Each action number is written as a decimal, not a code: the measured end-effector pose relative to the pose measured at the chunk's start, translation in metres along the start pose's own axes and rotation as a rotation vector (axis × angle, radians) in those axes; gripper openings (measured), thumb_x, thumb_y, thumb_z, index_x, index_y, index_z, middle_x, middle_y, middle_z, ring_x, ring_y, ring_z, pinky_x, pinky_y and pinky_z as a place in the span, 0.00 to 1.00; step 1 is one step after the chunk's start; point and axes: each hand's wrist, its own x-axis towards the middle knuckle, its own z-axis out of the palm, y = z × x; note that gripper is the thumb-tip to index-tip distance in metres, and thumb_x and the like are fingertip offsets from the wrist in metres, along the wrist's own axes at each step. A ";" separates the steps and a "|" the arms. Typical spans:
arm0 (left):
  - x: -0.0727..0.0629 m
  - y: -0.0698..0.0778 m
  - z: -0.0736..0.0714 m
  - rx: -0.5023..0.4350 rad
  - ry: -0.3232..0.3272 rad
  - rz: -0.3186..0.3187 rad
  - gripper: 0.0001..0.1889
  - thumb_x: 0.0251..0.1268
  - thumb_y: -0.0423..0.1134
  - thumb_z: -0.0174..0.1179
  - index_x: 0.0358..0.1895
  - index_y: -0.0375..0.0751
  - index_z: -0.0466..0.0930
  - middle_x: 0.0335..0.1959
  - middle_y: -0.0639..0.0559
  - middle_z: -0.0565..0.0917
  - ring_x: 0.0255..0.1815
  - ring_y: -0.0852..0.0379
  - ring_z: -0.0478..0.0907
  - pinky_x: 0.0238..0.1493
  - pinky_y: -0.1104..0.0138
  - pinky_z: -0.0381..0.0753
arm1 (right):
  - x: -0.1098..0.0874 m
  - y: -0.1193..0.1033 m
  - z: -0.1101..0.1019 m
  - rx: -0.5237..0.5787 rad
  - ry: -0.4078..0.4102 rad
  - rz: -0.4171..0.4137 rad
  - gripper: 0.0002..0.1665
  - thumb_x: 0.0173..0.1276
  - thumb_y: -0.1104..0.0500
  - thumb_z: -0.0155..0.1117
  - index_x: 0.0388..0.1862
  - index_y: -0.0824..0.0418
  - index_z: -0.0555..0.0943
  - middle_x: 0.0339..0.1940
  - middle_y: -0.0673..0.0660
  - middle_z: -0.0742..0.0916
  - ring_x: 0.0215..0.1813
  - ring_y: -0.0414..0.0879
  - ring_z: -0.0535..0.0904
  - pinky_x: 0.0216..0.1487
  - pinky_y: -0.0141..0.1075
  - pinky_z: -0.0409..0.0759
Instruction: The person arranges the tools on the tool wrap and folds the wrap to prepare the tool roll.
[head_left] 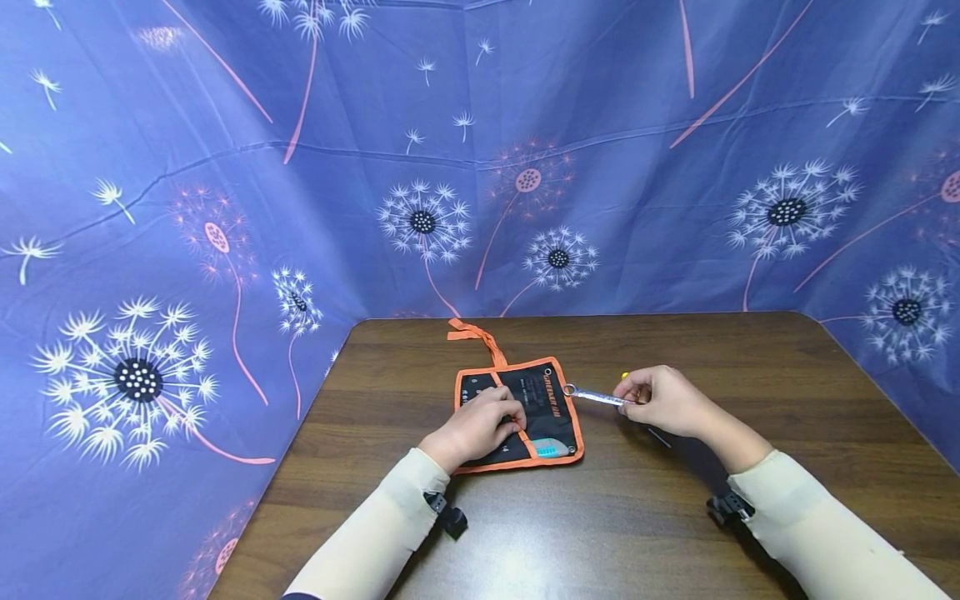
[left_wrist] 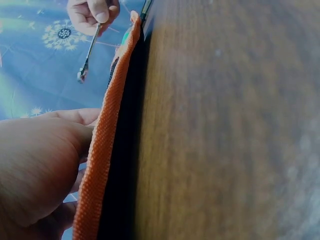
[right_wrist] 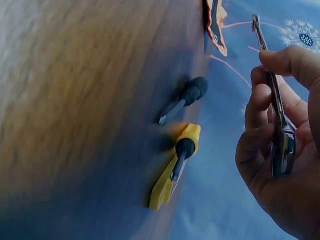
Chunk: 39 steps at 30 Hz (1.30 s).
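A black tool pouch with orange trim lies flat on the table, with a turquoise-and-grey patch at its near right corner. My left hand rests on it, its curled fingers gripping the orange-edged pocket strip; the left wrist view hides the fingertips behind the trim. To the right of the pouch, my right hand pinches a shiny metal combination wrench between thumb and fingers. The wrench's ring end points left and sits close to the pouch's right edge; its other end lies within the palm in the right wrist view.
Under the right hand, a black-handled tool with a metal shaft and a yellow tool with a black part lie on the wooden table. An orange tie strap trails from the pouch's far edge. Patterned blue cloth hangs behind.
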 end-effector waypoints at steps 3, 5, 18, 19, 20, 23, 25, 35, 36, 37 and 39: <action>0.000 0.000 0.000 -0.003 -0.001 0.006 0.06 0.75 0.38 0.66 0.40 0.59 0.85 0.40 0.62 0.75 0.44 0.63 0.73 0.48 0.67 0.76 | 0.002 -0.002 0.004 -0.019 -0.030 -0.013 0.09 0.61 0.68 0.76 0.38 0.57 0.90 0.26 0.45 0.83 0.24 0.39 0.73 0.25 0.32 0.71; 0.001 0.001 0.000 -0.006 -0.001 0.010 0.06 0.75 0.38 0.66 0.40 0.59 0.85 0.41 0.62 0.75 0.44 0.62 0.73 0.48 0.67 0.76 | 0.003 -0.003 0.007 -0.030 -0.043 -0.027 0.09 0.62 0.67 0.76 0.38 0.55 0.90 0.26 0.44 0.82 0.24 0.39 0.72 0.26 0.32 0.71; 0.002 0.002 0.001 0.001 0.000 0.027 0.05 0.76 0.38 0.66 0.41 0.57 0.85 0.40 0.62 0.75 0.44 0.63 0.73 0.47 0.68 0.75 | 0.009 -0.010 0.025 0.010 -0.082 -0.040 0.08 0.62 0.66 0.77 0.36 0.53 0.89 0.27 0.44 0.85 0.25 0.40 0.73 0.27 0.33 0.72; 0.002 0.003 0.001 -0.001 0.000 0.026 0.06 0.75 0.38 0.66 0.40 0.57 0.85 0.40 0.63 0.74 0.43 0.63 0.73 0.46 0.68 0.75 | 0.009 -0.010 0.027 0.014 -0.088 -0.036 0.09 0.63 0.66 0.77 0.36 0.53 0.89 0.27 0.44 0.85 0.26 0.40 0.74 0.27 0.32 0.72; 0.002 0.003 0.001 -0.003 0.002 0.027 0.06 0.75 0.38 0.66 0.40 0.57 0.85 0.40 0.63 0.74 0.43 0.63 0.73 0.46 0.68 0.75 | 0.009 -0.012 0.028 0.019 -0.091 -0.033 0.08 0.63 0.66 0.77 0.36 0.53 0.89 0.27 0.44 0.85 0.25 0.41 0.74 0.27 0.32 0.72; 0.002 0.003 0.001 -0.003 0.010 0.029 0.06 0.75 0.38 0.66 0.40 0.57 0.84 0.40 0.63 0.74 0.43 0.63 0.73 0.47 0.68 0.75 | 0.011 -0.014 0.031 0.035 -0.105 -0.045 0.08 0.63 0.67 0.77 0.35 0.55 0.88 0.27 0.45 0.85 0.26 0.41 0.75 0.26 0.33 0.72; 0.002 0.003 0.001 0.000 0.014 0.029 0.06 0.75 0.38 0.66 0.40 0.57 0.84 0.40 0.63 0.74 0.43 0.63 0.73 0.47 0.68 0.75 | 0.012 -0.015 0.033 0.041 -0.113 -0.047 0.08 0.62 0.67 0.77 0.35 0.55 0.88 0.27 0.45 0.85 0.26 0.41 0.75 0.27 0.32 0.73; 0.002 0.006 0.000 0.015 0.010 0.024 0.06 0.76 0.39 0.65 0.40 0.58 0.83 0.40 0.63 0.73 0.42 0.63 0.72 0.46 0.67 0.75 | 0.012 -0.019 0.037 0.085 -0.210 -0.039 0.04 0.65 0.65 0.75 0.36 0.59 0.88 0.27 0.48 0.85 0.26 0.41 0.75 0.27 0.32 0.73; 0.002 0.007 0.000 0.018 0.010 0.021 0.06 0.76 0.39 0.65 0.40 0.59 0.83 0.40 0.64 0.73 0.42 0.63 0.72 0.46 0.67 0.75 | 0.012 -0.019 0.037 0.090 -0.217 -0.039 0.03 0.65 0.65 0.75 0.36 0.59 0.88 0.27 0.48 0.86 0.26 0.41 0.75 0.27 0.32 0.73; 0.002 0.007 0.000 0.019 0.010 0.019 0.06 0.76 0.39 0.65 0.40 0.59 0.83 0.39 0.64 0.73 0.42 0.63 0.72 0.46 0.67 0.75 | 0.012 -0.019 0.038 0.094 -0.224 -0.039 0.03 0.66 0.65 0.75 0.36 0.59 0.88 0.27 0.48 0.86 0.26 0.41 0.76 0.27 0.31 0.73; 0.002 0.008 0.001 0.022 0.009 0.016 0.06 0.76 0.39 0.65 0.40 0.59 0.83 0.39 0.64 0.73 0.42 0.63 0.72 0.46 0.67 0.75 | 0.013 -0.019 0.038 0.104 -0.231 -0.048 0.03 0.65 0.65 0.75 0.36 0.60 0.88 0.27 0.49 0.86 0.26 0.41 0.76 0.27 0.31 0.73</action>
